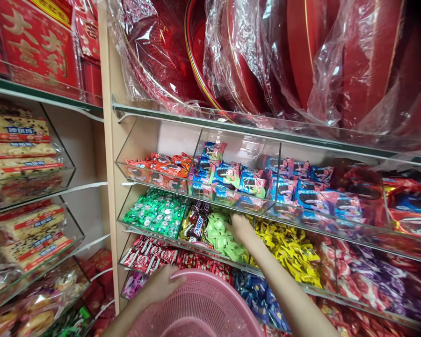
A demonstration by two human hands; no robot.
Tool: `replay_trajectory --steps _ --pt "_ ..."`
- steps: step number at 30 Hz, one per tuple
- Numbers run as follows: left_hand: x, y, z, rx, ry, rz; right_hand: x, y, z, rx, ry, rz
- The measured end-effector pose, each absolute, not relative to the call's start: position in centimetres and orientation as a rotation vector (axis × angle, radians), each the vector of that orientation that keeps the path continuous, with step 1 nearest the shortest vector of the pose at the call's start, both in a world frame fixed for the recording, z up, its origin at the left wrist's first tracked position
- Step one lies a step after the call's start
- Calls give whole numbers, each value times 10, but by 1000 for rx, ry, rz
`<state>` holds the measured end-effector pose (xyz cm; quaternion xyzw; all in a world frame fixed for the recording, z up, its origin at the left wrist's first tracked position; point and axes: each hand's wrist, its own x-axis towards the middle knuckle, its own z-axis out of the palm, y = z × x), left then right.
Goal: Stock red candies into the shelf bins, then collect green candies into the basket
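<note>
My left hand [164, 286] is closed on the rim of a pink plastic basket [243, 306], its thumb over the edge. The visible inside of the basket shows its perforated wall and bottom. Above it, my right hand [243, 228] reaches into a shelf bin at the light green wrapped candies [222, 234]. Its fingers are blurred and partly hidden, so whether they grip a candy is unclear. Left of those candies lie Snickers bars [198, 227]; to the right are yellow wrapped candies [287, 245].
Clear dividers separate the bins. Green candies [156, 213] fill the left bin, with blue cookie packs [252, 180] above. Red-wrapped sweets [150, 252] and dark blue packets [259, 292] lie lower. A glass shelf [266, 133] bears large red plastic-wrapped items [252, 56]. Packaged pastries [24, 154] stand left.
</note>
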<state>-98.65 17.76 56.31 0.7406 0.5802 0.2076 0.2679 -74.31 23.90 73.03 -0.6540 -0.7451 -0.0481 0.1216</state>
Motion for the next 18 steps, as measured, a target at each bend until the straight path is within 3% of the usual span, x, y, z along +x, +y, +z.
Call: replay_trajectory --steps 18 --pt "-975 177 576 2004 1544 547 -733 260 701 -1341 -2002 -140"
